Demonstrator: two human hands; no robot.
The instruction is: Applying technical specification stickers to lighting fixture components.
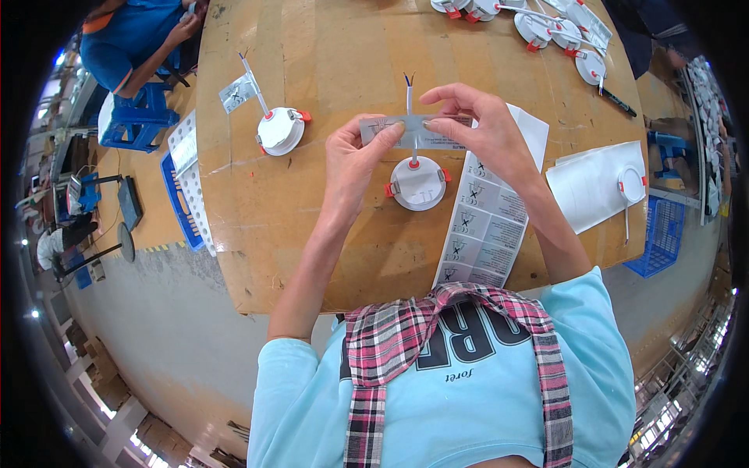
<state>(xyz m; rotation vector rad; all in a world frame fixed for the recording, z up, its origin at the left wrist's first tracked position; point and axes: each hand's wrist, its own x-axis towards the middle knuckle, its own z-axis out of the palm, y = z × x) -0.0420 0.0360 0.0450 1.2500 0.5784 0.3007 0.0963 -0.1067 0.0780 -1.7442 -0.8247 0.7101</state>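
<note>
At 1 o'clock, sticker sheet (485,224): nearest.
Downlight (419,191): 12 o'clock, flat.
Silver label (417,138): 12 o'clock, beyond; left hand (351,156) pinching, right hand (490,129) thumb-pressing, its closure unclear.
Cable (409,101): 12 o'clock; best kept straight, label square across.

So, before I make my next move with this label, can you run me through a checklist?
1. Left hand on the label: ok, thumb on it.
2. Right hand on the label: ok, thumb on it, index finger raised.
3. Label crossing the white cable: ok.
4. Label's halves folded together: not ok, spread wide.
5. Label stuck to the cable: cannot tell, contact hidden.
6. Round lamp on the table: ok.
</note>
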